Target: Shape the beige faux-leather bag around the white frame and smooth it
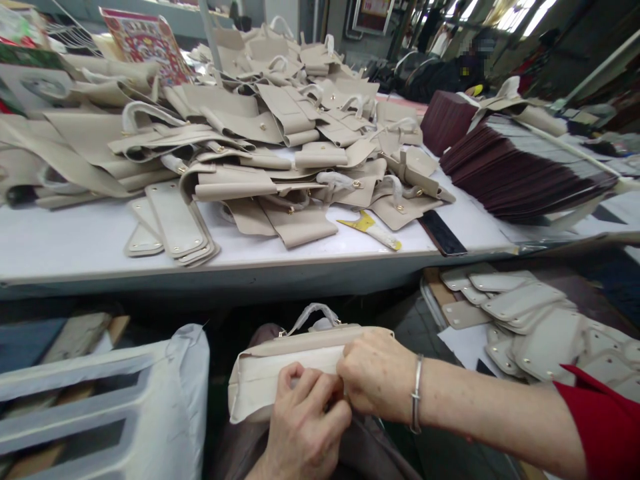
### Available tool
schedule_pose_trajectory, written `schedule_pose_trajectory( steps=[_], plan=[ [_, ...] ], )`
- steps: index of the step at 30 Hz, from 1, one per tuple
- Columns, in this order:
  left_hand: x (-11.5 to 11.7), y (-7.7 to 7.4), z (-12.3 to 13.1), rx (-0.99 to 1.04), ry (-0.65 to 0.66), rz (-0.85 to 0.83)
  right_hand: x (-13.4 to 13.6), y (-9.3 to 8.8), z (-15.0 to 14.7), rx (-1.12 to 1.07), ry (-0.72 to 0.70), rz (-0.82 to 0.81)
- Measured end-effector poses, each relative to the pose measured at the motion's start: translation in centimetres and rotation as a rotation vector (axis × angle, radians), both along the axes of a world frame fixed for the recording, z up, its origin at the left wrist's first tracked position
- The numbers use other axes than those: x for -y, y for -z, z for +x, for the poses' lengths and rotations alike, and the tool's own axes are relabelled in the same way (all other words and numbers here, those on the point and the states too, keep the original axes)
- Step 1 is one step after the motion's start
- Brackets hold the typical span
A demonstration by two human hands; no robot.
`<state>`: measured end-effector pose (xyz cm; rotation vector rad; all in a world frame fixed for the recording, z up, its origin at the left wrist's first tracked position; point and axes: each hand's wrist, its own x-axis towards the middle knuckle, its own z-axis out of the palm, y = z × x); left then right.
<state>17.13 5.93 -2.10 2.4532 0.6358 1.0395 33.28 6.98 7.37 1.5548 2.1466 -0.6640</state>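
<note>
Bag: on the person's side of the table (75,247), near the front edge and lower than its top; the bag (255,387) was beige and smooth, boxy, with a long, flat, creamy panel turned toward the person.
Bag's direction: long axis side to side, roughly along the table's front edge; the handle (316,312), an arch in wrinkled clear wrap with gold-toned fittings, pointed toward the table.
Left hand: the left hand (307,420), on the person's side of the table, was curled, thumb and fingers drawn together on the bag's near edge; the exact spot it pinched was hidden.
Right hand: the right hand (375,373), just beside the left and nearer the table, was folded almost into a fist over the bag's right part, gripping it; its fingertips were hidden.
Wrist: a rigid silvery bracelet (416,393).
Pile: on the table, folded, supple beige pieces (240,183), many with wrapped handles.
Tabs: by the table's front edge, flat, round-cornered tabs (175,223) with metal studs.
Tool: on the table, right of the tabs, a yellow-and-white tool (370,230).
Sheets: toward the table's right end, thin maroon sheets (520,167), leaning in a fanned stack.
</note>
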Motion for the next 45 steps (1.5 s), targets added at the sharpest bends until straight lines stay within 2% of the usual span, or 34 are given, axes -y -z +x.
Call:
schedule_pose_trajectory(
  steps=[9, 23, 29, 36, 45],
  plan=[
    [0.1, 0.0, 0.0, 0.026, 0.007, -0.007, 1.6, 0.5, 0.0, -0.040, 0.107, 0.070],
    [0.4, -0.2, -0.2, -0.006, 0.013, -0.029, 1.6, 1.8, 2.1, -0.240, 0.257, 0.053],
    [0.4, 0.1, -0.4, -0.002, 0.023, -0.047, 1.7, 2.0, 2.6, -0.292, 0.287, 0.042],
    [0.4, 0.2, -0.1, 0.003, 0.017, -0.030, 1.4, 1.8, 2.1, -0.250, 0.298, 0.054],
    [0.2, -0.5, -0.1, -0.018, 0.015, -0.038, 2.5, 2.1, 1.8, -0.245, 0.260, 0.147]
  ],
)
